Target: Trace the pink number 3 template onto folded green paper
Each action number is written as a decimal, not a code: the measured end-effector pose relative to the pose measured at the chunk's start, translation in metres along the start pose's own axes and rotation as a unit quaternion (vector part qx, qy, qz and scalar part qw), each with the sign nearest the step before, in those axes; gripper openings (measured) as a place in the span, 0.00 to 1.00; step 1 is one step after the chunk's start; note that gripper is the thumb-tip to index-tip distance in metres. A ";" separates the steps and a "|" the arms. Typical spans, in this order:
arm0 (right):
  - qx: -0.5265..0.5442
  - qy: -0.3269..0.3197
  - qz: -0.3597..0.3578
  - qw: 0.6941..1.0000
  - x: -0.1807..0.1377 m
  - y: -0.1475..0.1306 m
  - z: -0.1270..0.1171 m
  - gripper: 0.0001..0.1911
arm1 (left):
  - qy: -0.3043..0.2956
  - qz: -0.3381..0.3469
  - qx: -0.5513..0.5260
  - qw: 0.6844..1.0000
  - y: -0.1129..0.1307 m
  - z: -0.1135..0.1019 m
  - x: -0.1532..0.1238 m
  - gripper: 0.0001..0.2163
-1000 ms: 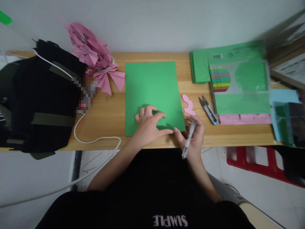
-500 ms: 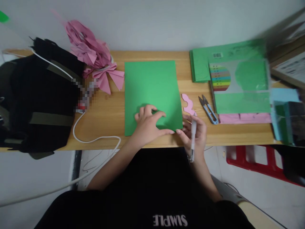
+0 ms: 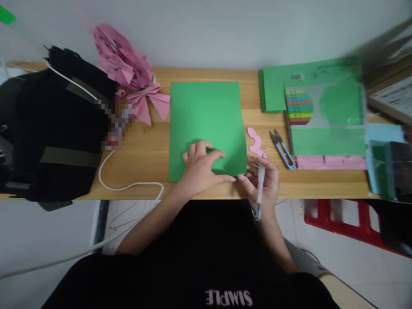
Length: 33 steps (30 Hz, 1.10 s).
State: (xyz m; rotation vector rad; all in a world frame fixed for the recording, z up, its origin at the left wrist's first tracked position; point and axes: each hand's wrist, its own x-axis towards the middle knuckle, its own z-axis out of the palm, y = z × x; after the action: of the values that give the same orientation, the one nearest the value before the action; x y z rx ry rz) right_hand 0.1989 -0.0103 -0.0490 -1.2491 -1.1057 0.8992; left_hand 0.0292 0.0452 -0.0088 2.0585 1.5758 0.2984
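Observation:
A sheet of green paper (image 3: 209,113) lies on the wooden table in front of me. My left hand (image 3: 201,167) rests on its lower part, fingers bent and spread, thumb stretched along the near edge toward the right corner. At that corner, my right hand (image 3: 268,180) pinches the paper's edge between thumb and fingertips. A pen (image 3: 260,184) with a clear, whitish barrel is also held in the right hand, pointing back toward me. Just beyond the right hand lies a wavy pink paper cutout (image 3: 255,143). Blue-handled thread snips (image 3: 282,150) lie to its right.
Green paper packs (image 3: 328,141) are stacked at the right, beside a cardboard box (image 3: 391,92). Folded pink paper pieces (image 3: 128,71) and a black bag (image 3: 64,128) occupy the left. A white cable (image 3: 128,187) crosses the table edge. Below right stands a red stool (image 3: 341,219).
The view has shifted slightly. My hands stay almost in place, the left on the sheet and the right at its near corner with the pen.

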 end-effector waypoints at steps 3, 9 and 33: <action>0.003 0.001 0.003 1.000 0.000 -0.001 0.001 0.27 | 0.000 0.001 -0.003 1.000 0.000 0.000 0.000 0.28; 0.016 -0.002 0.007 1.000 -0.001 0.000 0.001 0.28 | 0.001 0.005 -0.006 1.000 -0.001 0.001 0.000 0.27; -0.001 -0.003 -0.015 1.000 -0.002 -0.002 0.002 0.24 | 0.016 0.007 -0.008 1.000 -0.001 0.003 -0.001 0.27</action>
State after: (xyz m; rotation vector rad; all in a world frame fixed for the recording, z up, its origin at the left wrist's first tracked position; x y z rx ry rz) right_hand 0.1965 -0.0122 -0.0470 -1.2288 -1.1262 0.8800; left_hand 0.0297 0.0439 -0.0117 2.0625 1.5736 0.3500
